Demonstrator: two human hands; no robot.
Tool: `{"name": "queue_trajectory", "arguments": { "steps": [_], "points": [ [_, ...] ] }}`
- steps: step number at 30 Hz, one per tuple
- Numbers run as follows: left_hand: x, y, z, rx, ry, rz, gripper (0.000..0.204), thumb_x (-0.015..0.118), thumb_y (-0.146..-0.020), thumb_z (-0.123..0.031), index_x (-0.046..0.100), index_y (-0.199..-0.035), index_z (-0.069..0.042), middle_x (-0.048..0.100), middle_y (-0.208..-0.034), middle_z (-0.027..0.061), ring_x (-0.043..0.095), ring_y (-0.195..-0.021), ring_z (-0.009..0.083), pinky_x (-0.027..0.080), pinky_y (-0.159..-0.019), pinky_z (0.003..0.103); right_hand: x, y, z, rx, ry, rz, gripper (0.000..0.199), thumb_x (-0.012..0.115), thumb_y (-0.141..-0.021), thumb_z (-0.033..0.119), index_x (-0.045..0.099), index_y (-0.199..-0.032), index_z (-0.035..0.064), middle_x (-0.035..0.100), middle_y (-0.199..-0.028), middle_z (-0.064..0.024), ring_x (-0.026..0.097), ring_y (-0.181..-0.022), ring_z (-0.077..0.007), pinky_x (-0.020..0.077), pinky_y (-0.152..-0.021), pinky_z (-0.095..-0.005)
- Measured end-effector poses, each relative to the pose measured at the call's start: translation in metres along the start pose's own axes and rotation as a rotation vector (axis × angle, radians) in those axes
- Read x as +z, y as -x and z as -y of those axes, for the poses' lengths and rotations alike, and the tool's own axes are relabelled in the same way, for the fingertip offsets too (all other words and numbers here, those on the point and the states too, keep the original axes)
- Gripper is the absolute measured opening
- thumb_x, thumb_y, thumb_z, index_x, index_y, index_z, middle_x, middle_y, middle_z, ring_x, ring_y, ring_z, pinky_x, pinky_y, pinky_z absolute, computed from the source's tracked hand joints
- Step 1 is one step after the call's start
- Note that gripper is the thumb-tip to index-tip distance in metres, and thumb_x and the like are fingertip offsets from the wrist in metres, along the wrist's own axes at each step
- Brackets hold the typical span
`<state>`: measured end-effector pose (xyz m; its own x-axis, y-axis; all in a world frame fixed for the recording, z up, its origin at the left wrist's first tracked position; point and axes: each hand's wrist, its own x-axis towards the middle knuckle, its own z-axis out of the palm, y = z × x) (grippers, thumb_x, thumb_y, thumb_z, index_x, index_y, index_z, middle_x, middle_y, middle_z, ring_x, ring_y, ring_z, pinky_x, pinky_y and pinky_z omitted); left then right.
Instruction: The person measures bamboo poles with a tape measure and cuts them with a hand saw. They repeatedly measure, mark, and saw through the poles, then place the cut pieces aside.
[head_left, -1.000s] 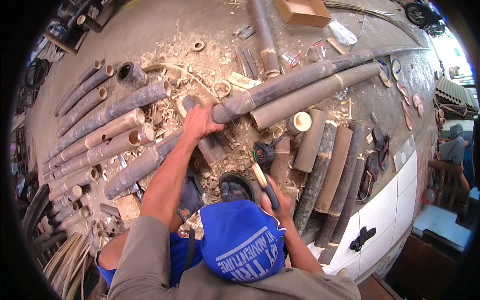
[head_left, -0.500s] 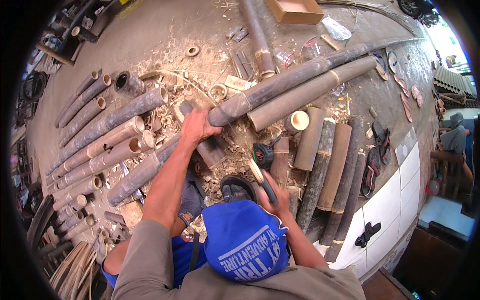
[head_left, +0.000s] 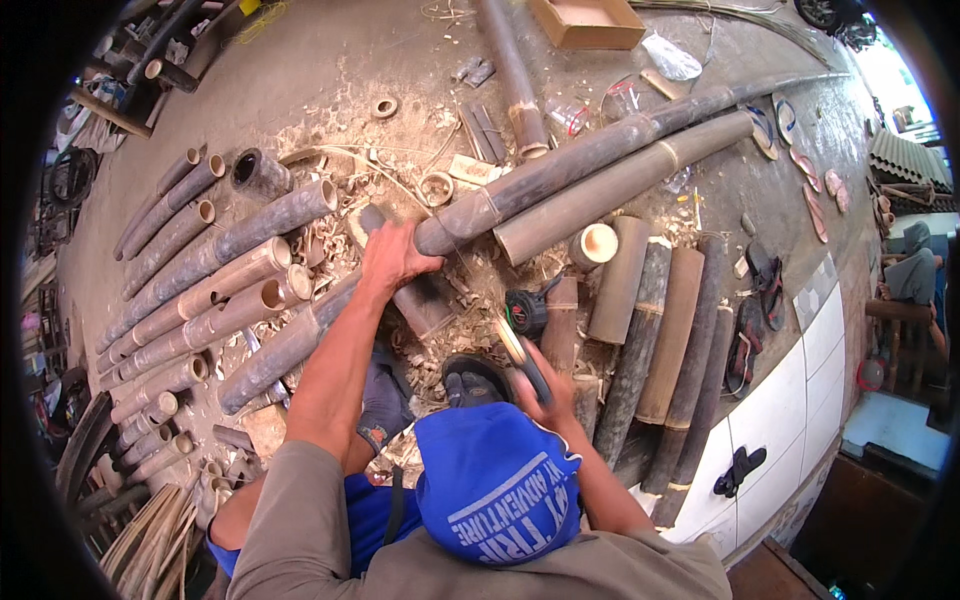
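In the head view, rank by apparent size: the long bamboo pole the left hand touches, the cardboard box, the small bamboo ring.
1. long bamboo pole
2. cardboard box, partly cropped
3. small bamboo ring

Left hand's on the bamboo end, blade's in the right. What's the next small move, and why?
Probably bring the blade in the right hand up to the long bamboo pole: the left hand already steadies the pole's near end, and the blade sits short of it.
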<state>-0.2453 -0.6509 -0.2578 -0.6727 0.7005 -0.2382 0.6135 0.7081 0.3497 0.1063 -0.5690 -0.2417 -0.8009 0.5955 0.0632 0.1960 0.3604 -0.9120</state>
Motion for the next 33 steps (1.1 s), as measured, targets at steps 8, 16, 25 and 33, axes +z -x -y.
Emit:
{"name": "queue_trajectory", "arguments": {
  "steps": [8, 16, 25, 33],
  "points": [
    [-0.005, -0.004, -0.001, 0.014, -0.014, 0.022, 0.085, 0.082, -0.062, -0.055, 0.069, -0.129, -0.006, 0.071, -0.110, 0.0275, 0.067, -0.108, 0.0421, 0.051, -0.098, 0.050, 0.036, -0.065, 0.005, 0.063, -0.028, 0.020, 0.052, 0.068, -0.096, 0.024, 0.060, -0.144, 0.0029, 0.071, -0.081, -0.0194, 0.073, -0.068, -0.0362, 0.0554, -0.063, -0.0438],
    [-0.002, -0.003, 0.000, 0.005, -0.015, 0.011, 0.083, 0.083, -0.062, -0.054, 0.070, -0.126, -0.003, 0.070, -0.109, 0.0288, 0.068, -0.104, 0.0442, 0.053, -0.093, 0.054, 0.005, -0.016, -0.007, 0.041, 0.058, 0.045, 0.053, 0.070, -0.095, 0.023, 0.061, -0.142, -0.0007, 0.075, -0.097, -0.0247, 0.078, -0.083, -0.0351, 0.0592, -0.072, -0.0431],
    [-0.012, 0.004, -0.003, 0.009, -0.014, 0.012, 0.079, 0.082, -0.062, -0.056, 0.070, -0.116, 0.000, 0.069, -0.108, 0.0297, 0.066, -0.104, 0.0457, 0.053, -0.094, 0.053, -0.018, 0.042, 0.001, 0.162, -0.006, 0.075, 0.057, 0.071, -0.095, 0.023, 0.059, -0.146, 0.0002, 0.077, -0.097, -0.0211, 0.079, -0.083, -0.0324, 0.0601, -0.073, -0.0408],
    [-0.010, -0.004, -0.018, -0.011, 0.006, 0.067, 0.085, 0.085, -0.060, -0.052, 0.067, -0.129, -0.004, 0.072, -0.112, 0.0278, 0.065, -0.113, 0.0423, 0.051, -0.099, 0.050, 0.054, -0.110, 0.007, 0.057, -0.042, -0.021, 0.045, 0.069, -0.097, 0.017, 0.063, -0.140, 0.0045, 0.069, -0.080, -0.0165, 0.066, -0.062, -0.0217, 0.0533, -0.061, -0.0368]
  ]
}}
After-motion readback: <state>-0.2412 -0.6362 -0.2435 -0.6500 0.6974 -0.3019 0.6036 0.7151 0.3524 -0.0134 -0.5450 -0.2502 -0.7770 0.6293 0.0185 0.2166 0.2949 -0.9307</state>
